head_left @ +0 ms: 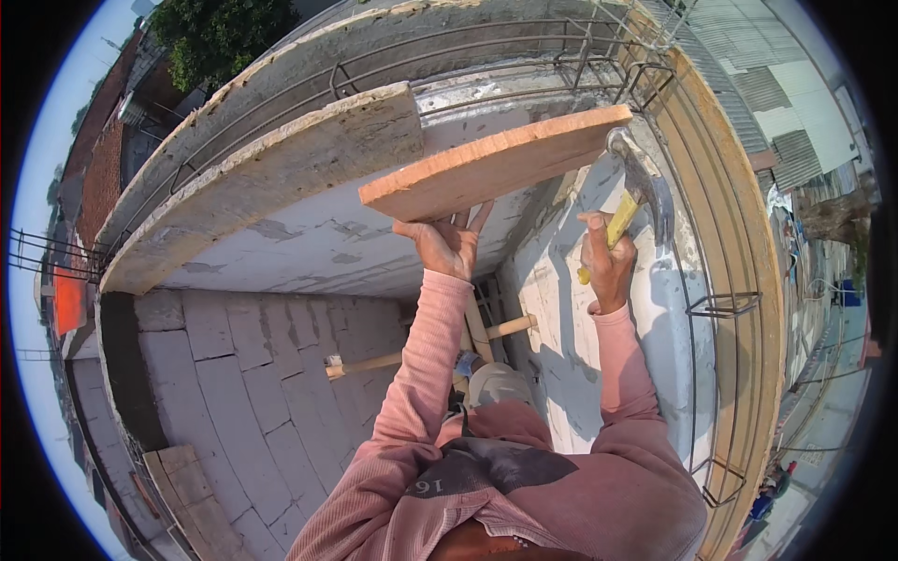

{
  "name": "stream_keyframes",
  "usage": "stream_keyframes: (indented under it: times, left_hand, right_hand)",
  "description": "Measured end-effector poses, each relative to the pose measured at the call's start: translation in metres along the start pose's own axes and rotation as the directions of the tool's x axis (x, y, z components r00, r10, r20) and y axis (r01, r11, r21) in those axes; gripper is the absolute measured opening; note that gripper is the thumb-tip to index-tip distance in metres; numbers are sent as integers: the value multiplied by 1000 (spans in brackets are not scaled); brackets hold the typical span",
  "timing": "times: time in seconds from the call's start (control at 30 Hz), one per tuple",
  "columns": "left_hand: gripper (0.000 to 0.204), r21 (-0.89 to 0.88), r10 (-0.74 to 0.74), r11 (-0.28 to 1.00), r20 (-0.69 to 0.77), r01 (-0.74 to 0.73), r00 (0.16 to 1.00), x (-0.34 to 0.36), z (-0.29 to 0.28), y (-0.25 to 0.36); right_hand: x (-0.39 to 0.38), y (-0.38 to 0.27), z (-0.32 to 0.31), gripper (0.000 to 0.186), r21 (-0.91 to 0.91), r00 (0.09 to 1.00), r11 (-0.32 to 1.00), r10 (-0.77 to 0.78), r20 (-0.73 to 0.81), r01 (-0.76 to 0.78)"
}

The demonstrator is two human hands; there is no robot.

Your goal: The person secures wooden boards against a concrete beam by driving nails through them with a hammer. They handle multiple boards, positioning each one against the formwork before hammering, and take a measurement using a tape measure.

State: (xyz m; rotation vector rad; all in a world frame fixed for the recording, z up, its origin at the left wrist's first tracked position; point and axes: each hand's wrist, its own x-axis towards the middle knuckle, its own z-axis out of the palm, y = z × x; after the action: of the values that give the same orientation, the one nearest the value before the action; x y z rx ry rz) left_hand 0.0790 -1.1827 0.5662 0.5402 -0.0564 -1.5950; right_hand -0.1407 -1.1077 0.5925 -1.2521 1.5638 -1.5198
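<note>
A reddish wooden board (505, 161) is raised against the top of the block wall in front of me. My left hand (443, 247) holds it from beneath, palm against its lower face and fingers spread. Further right, my right hand (609, 265) is wrapped round the yellow handle of a claw hammer (639, 192). The hammer's metal head is up, beside the board's right end; whether the two touch I cannot tell. Left of the board, a weathered board (271, 182) lines the wall top.
Thin steel bars (486, 47) run along the wall top, with bent stirrups. A long plank (739, 252) edges the right side. Below me, wooden poles (374, 365) cross between light block walls (253, 393). Corrugated roofs (795, 103) lie beyond.
</note>
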Motion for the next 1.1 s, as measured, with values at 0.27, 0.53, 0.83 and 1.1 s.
stream_keyframes:
  times: [0.27,0.53,0.83,1.1]
  left_hand:
    - [98,187,-10,982,-8,12,1000,3,45,19]
    - [94,206,-169,962,-58,178,984,8,29,15]
    - [86,163,-166,965,-232,207,958,27,64,11]
    - [82,85,-170,976,-290,202,942,46,58,18]
  right_hand:
    - [17,-33,-1,41,36,985,987,-153,-80,156]
    - [28,-41,-15,45,-129,926,929,-362,-104,348]
    - [52,-65,-2,66,-52,971,972,-234,-50,231]
    - [58,-71,23,61,-19,983,983,-185,19,185]
